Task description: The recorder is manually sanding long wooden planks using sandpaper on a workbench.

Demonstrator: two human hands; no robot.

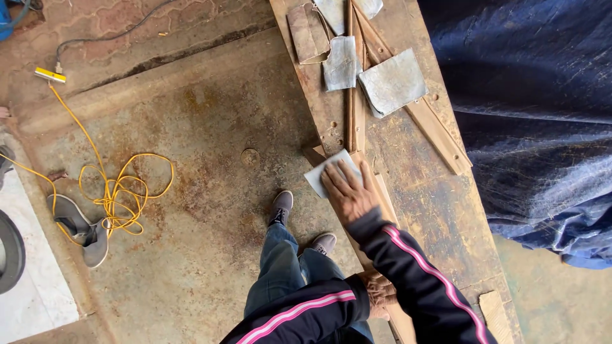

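The right hand (347,191) presses a grey sandpaper sheet (322,171) flat, fingers spread, on a long wooden strip (382,197) near the worn wooden workbench's (440,210) left edge; the left hand (379,294) curls around that strip's near end.

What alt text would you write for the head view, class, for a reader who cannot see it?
A person's right hand presses a grey sandpaper sheet onto a wooden strip on a workbench; the left hand steadies its near end. A yellow cable lies coiled on the floor.

Rough, stained wooden bench (446,210), matt grey paper sheet (322,171) — perhaps sandpaper, glossy blue tarpaulin (542,127)
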